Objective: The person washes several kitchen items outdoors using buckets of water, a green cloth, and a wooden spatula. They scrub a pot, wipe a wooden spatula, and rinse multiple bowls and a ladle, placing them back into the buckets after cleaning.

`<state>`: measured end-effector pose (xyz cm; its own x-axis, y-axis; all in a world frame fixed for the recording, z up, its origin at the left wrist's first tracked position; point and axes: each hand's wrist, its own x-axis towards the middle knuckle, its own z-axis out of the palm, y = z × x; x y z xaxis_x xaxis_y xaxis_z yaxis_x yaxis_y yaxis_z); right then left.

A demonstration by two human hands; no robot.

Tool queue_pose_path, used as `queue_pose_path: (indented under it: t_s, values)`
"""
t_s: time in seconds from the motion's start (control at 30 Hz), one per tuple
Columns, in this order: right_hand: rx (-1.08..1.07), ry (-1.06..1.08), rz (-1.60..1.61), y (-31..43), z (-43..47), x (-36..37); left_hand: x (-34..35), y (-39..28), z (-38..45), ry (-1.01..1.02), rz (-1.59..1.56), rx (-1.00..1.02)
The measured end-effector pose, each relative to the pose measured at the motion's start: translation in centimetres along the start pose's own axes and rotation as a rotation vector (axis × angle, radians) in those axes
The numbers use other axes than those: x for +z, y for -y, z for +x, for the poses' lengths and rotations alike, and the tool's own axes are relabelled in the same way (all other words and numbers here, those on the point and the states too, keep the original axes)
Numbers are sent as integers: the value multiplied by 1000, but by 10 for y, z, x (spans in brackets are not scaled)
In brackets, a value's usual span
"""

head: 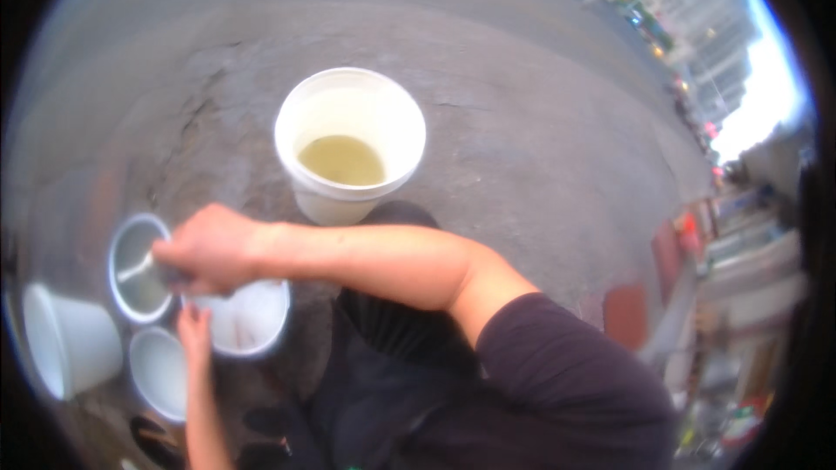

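Observation:
A blurred fist, my right hand, reaches across to the left, closed around a white stick-like utensil. The utensil lies over the mouth of a white plastic bucket with greyish contents. Below it, my left hand has its fingers at the left rim of another white bucket. Whether they grip that rim is blurred and partly hidden by my right hand. In front of me stands a larger white plastic bucket, upright, with yellowish-green liquid at its bottom.
A white bucket lies tilted at the far left. Beside my left forearm is a white round container. A dark round vessel sits below. Worn grey pavement runs towards a street. Blurred goods and a reddish-brown object are at right.

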<state>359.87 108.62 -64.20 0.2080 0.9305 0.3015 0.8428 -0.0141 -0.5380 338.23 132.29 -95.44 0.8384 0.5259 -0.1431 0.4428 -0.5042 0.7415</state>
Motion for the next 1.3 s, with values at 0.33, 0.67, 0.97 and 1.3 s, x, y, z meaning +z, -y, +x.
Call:
queue_pose_path:
  t_s: [0.33, 0.67, 0.97, 1.3]
  values:
    - [21, -53, 34, -11, -37, -11, 143, 6, 45, -22, -535, -421]
    - [23, -26, 104, -16, -37, -20, 187, -21, 79, 81, -872, -579]
    - [41, -23, 77, -13, -36, -15, 184, -13, 34, 170, -1027, -693]
    - [47, 53, 56, -16, -39, -14, 161, 20, -18, 234, -1062, -802]
